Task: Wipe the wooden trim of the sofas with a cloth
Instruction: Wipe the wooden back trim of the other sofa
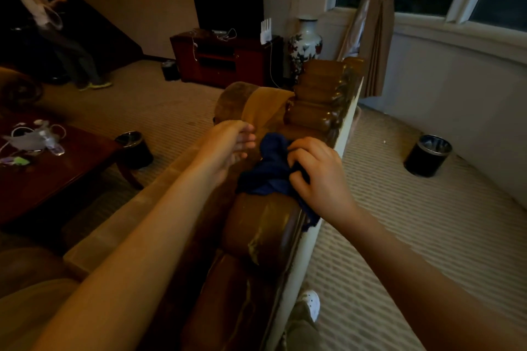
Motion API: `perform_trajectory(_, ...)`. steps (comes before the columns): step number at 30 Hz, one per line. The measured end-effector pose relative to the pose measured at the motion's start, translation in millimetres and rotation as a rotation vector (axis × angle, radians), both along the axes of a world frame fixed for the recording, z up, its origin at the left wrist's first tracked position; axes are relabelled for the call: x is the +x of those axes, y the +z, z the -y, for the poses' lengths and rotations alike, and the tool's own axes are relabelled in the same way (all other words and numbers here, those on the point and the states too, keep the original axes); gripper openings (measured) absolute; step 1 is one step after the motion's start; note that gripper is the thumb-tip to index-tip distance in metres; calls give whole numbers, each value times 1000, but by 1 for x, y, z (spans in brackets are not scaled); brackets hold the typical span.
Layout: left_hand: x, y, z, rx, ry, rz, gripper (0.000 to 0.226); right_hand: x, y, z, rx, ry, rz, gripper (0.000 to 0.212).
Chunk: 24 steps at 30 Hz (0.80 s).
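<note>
No readable text, label or number appeared anywhere in the room. Nothing in view bore a brand or a sign.

You see a dark television on a red cabinet, a patterned vase beside it, two black bins on carpet.

The cloth lies on top of the sofa back, under the right hand, with the left hand just left of it. Left of the sofa stands a surface; one bin stands beside that surface, another on the floor to the right. The TV stands on a cabinet behind.
</note>
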<state>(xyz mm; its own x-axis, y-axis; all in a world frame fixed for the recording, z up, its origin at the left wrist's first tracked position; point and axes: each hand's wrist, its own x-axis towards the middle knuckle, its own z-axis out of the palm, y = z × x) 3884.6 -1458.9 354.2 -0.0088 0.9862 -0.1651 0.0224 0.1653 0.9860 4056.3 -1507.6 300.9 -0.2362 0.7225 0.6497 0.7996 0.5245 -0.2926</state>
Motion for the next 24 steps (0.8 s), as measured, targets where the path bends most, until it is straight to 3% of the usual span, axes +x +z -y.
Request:
perform_trajectory(4, 2, 0, 0, 89, -58, -185, 13, 14, -11, 11, 35, -110, -136, 13)
perform_trajectory(8, 10, 5, -2, 131, -150, -143, 22, 16, -3, -1, -34, -355, -319, 16)
perform_trajectory(10, 19, 5, -7, 163, -140, -135, 26, 15, 11, -15, -135, -453, -417, 28)
perform_trajectory(14, 45, -12, -19, 143, -73, -86, 32, -11, 15, -23, -295, -419, -535, 38)
perform_trajectory(18, 55, -28, -26, 181, 72, 7, 30, -38, -20, 3, -124, -429, -423, 56)
perform_trajectory(24, 63, -33, -31, 244, 21, -114, 15, 0, -6, -51, -200, -245, -856, 40)
